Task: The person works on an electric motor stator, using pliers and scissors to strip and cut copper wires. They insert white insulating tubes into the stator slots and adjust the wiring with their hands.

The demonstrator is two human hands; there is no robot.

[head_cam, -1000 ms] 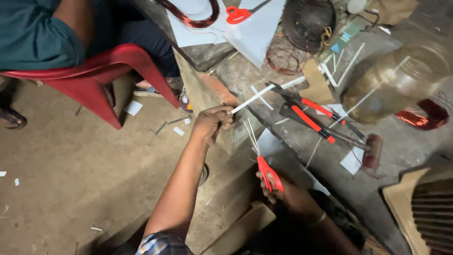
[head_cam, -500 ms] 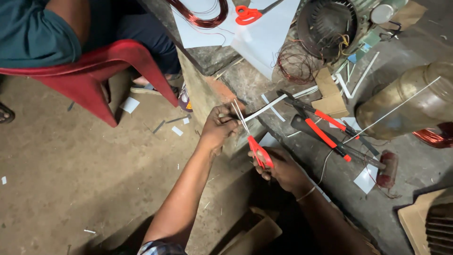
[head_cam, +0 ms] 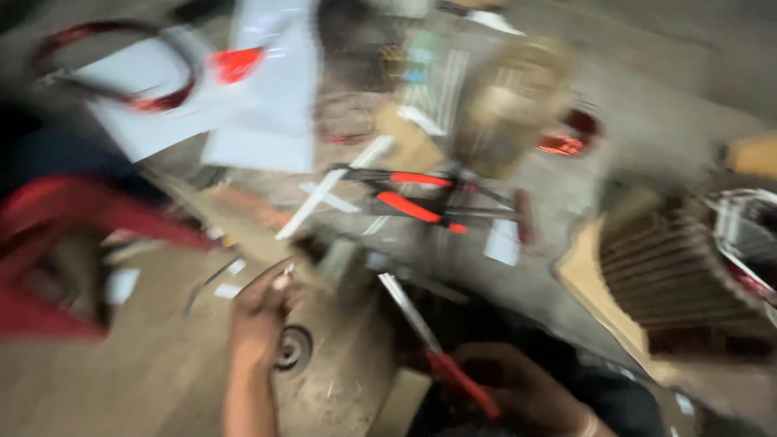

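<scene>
In the lower middle of the head view, which is heavily blurred, the right hand (head_cam: 518, 388) is closed around the red handles of a pair of scissors (head_cam: 437, 340), whose pale blades slant up and to the left toward the centre of the frame. Left of it, the left hand (head_cam: 263, 303) has its fingers pinched together at their tips near a small pale strip (head_cam: 289, 269); whether it actually grips the strip cannot be told through the blur. The scissor tips end just right of that hand, near a smeared greyish shape that cannot be made out.

Above the hands, in the centre, lies a pair of pliers with red and black handles (head_cam: 413, 198) on a dark, cluttered work surface (head_cam: 647, 121). A long white strip (head_cam: 332, 190) lies slanted just left of them. At the upper left sit white sheets (head_cam: 267, 105) with a loop of reddish wire (head_cam: 121, 65) on them. A red plastic chair (head_cam: 57, 235) fills the left edge. At the right edge stands a ribbed round metal body (head_cam: 688, 275).
</scene>
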